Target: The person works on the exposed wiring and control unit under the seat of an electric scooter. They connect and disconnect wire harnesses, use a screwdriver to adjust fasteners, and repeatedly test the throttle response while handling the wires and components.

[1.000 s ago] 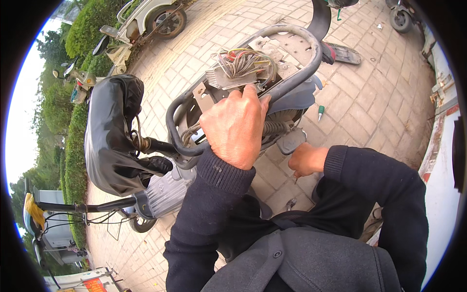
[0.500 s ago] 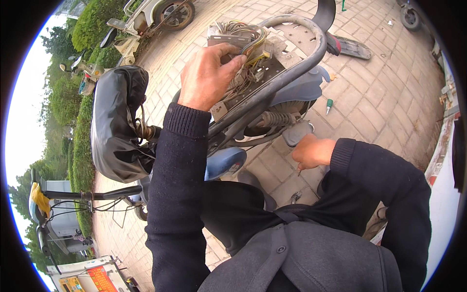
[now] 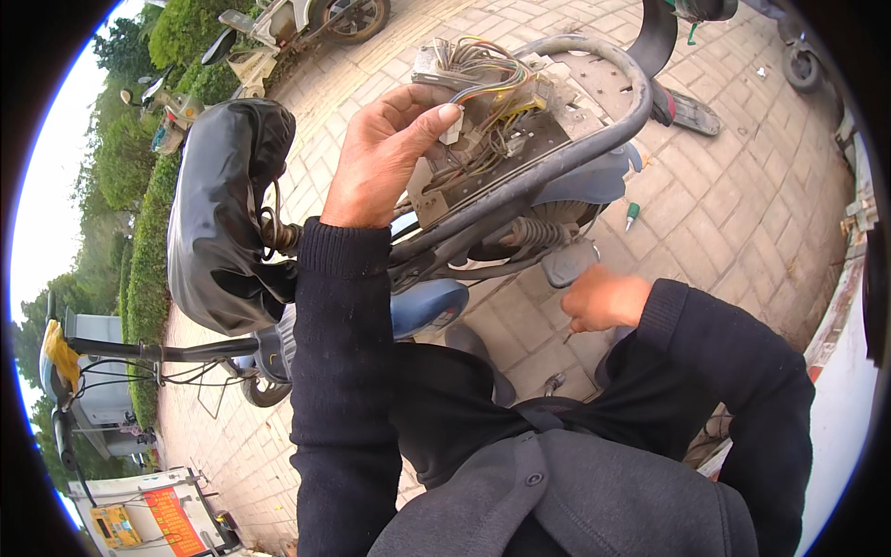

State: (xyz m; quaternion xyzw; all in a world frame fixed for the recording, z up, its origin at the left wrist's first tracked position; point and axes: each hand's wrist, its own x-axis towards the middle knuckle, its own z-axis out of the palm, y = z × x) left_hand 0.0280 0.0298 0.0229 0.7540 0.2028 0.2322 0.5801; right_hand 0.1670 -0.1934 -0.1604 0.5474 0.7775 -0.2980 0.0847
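Observation:
My left hand (image 3: 376, 153) is raised over the open rear of an electric scooter, thumb and fingers pinching a white wire connector (image 3: 453, 128). Coloured wires (image 3: 497, 88) run from it to a finned metal controller box (image 3: 432, 70) just behind. Below lies a dark perforated plate (image 3: 538, 139), with more loose wiring on it. A bent grey tube rail (image 3: 557, 165) passes along the near side. My right hand (image 3: 605, 299) is closed beside the scooter's rear, above the paving. A thin tip pokes out below its fingers; the rest of that object is hidden.
A green-handled screwdriver (image 3: 632, 216) lies on the paving. The black-covered seat (image 3: 227, 223) stands tilted up at left, past the blue body panel (image 3: 427, 306). A small metal tool (image 3: 554, 383) lies between my feet. Other scooters (image 3: 348, 19) are parked beyond.
My left hand has shifted slightly, and the white connector now shows between its fingertips. My right hand stays closed in nearly the same place. The view has turned a little.

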